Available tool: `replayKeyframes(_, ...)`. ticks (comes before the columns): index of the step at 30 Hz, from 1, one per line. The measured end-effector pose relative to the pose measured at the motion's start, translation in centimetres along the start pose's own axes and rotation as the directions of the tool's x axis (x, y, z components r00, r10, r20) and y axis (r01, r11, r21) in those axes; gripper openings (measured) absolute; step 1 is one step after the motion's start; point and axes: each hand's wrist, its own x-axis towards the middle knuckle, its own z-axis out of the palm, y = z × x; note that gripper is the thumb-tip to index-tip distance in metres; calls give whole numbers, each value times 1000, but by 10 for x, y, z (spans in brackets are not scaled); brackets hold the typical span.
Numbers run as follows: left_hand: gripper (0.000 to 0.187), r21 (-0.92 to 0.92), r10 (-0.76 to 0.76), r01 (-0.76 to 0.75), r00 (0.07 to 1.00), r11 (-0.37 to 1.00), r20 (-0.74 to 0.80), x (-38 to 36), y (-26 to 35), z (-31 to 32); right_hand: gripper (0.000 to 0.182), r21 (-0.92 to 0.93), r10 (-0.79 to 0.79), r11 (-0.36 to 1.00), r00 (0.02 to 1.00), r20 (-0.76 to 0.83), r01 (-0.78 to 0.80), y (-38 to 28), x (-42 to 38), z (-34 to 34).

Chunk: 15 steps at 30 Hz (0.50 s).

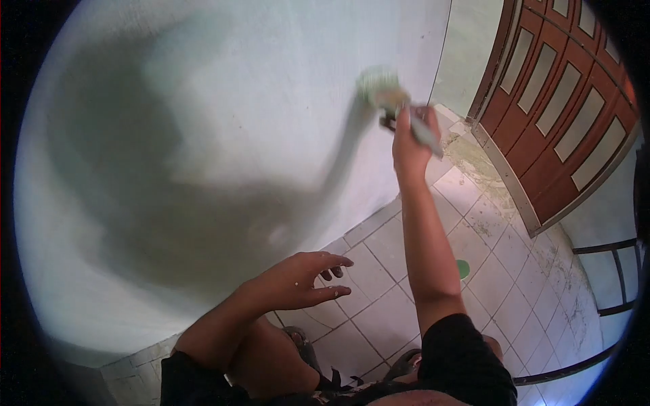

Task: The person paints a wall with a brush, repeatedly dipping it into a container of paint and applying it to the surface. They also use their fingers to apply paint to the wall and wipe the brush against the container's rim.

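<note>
My right hand (pixel 410 141) is raised and shut on the handle of a paintbrush (pixel 387 95). Its pale green bristles press against the light-coloured wall (pixel 257 101), blurred by motion. My left hand (pixel 302 281) hangs free near my knee with fingers spread and holds nothing; small paint flecks dot it. My shadow falls across the wall to the left of the brush.
A red-brown panelled wooden door (pixel 562 108) stands to the right of the wall's corner. White floor tiles (pixel 501 271) are stained with paint near the door's base, with one small green spot (pixel 463 268). A dark metal railing (pixel 609 284) is at the far right.
</note>
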Motion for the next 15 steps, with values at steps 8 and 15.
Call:
replayKeyframes(8,47,35,58,-61,996,998,72,-11,11,3,23,-328,286,922,933,216,-206,-8,10,-26)
replayKeyframes(15,46,-24,51,-50,997,998,53,-8,10,1,21,-41,383,922,891,244,-385,-111,111,16)
